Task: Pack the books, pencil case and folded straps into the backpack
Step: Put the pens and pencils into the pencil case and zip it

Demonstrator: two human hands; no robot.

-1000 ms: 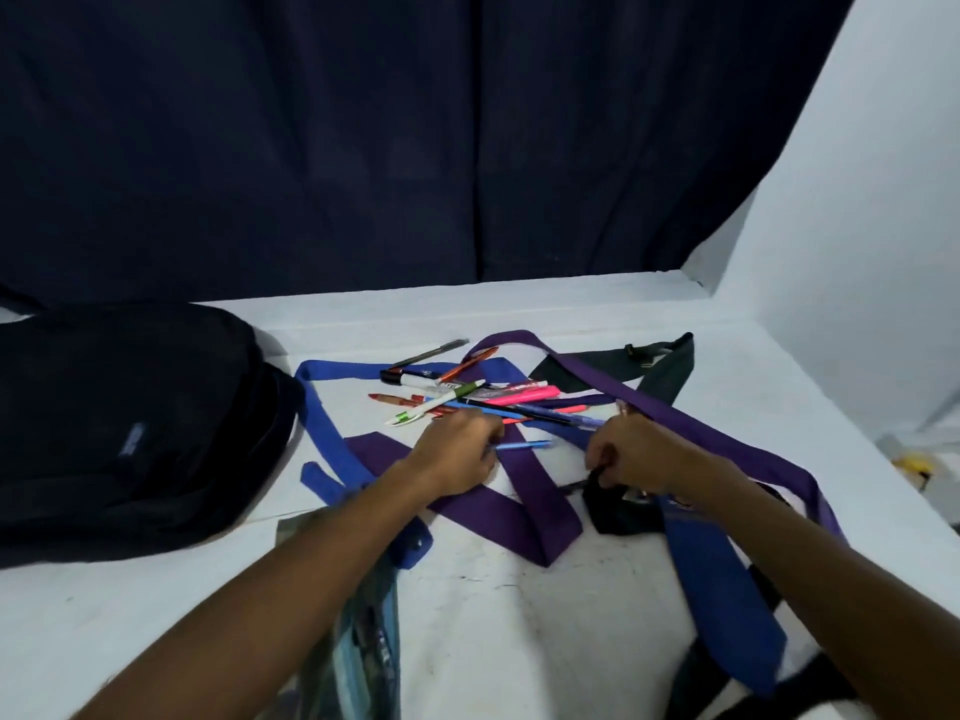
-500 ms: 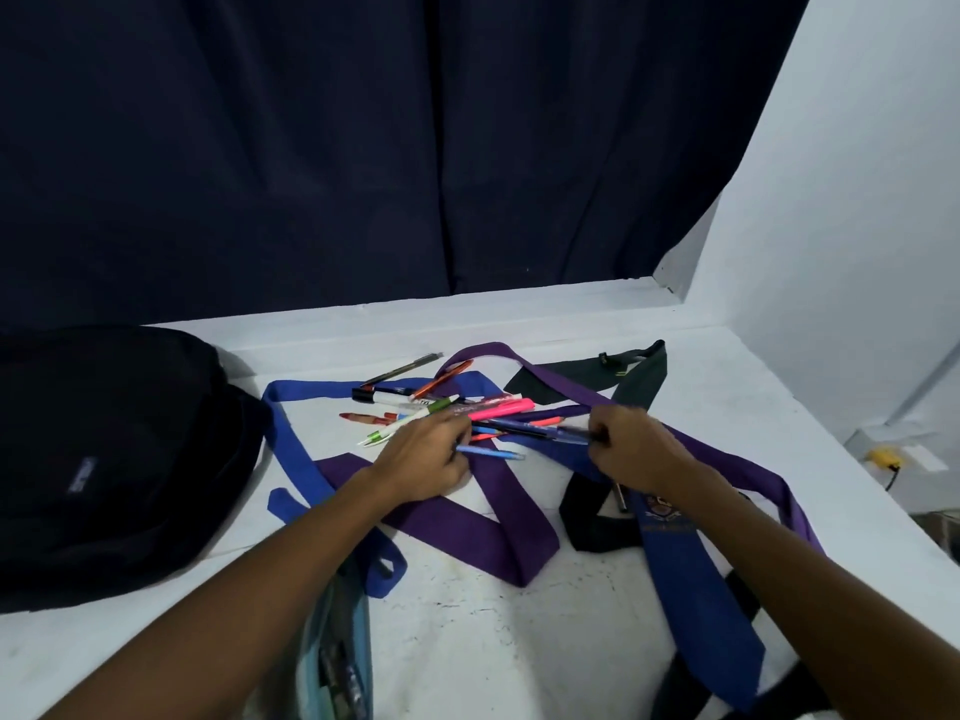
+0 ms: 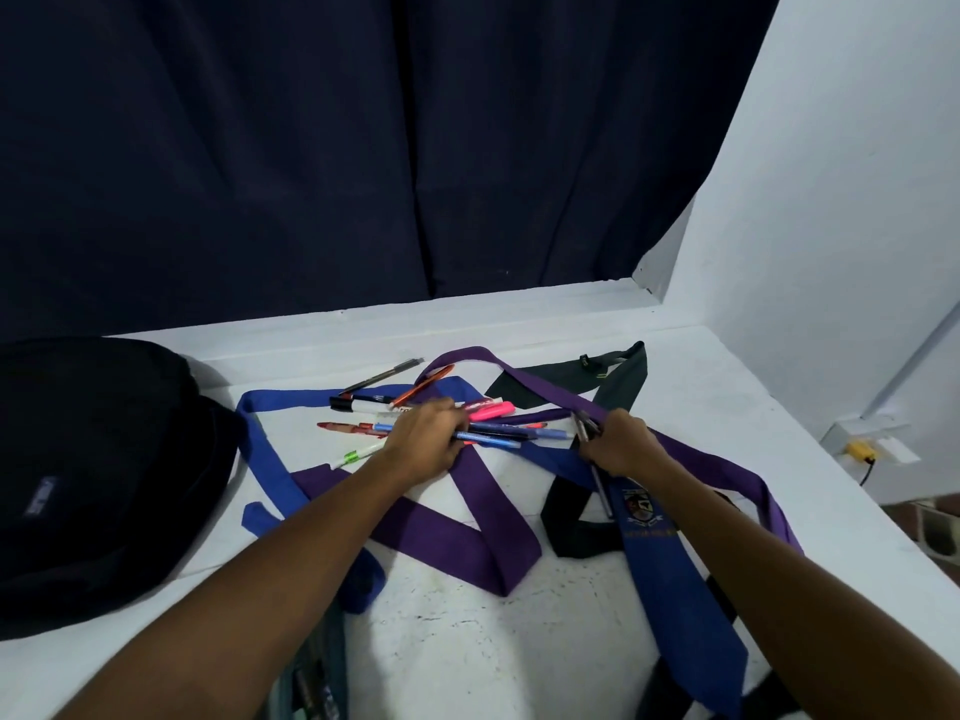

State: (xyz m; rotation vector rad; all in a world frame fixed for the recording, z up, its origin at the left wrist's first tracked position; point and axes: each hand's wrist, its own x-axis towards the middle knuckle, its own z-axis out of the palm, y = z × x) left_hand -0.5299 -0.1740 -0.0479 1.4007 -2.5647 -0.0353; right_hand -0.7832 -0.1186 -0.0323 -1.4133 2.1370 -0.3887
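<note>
Packing has barely begun: the left hand (image 3: pixel 431 439) curls around a bundle of blue pens (image 3: pixel 498 434), the right hand (image 3: pixel 615 446) grips a dark pen (image 3: pixel 600 485), while unfolded straps (image 3: pixel 467 517) sprawl on the table (image 3: pixel 519 641) beside the black backpack (image 3: pixel 93 475) lying at the left.

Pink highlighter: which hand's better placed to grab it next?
Left. The left hand sits right beside the pink highlighter, already gathering blue pens. The right hand is farther off, gripping dark pens.
</note>
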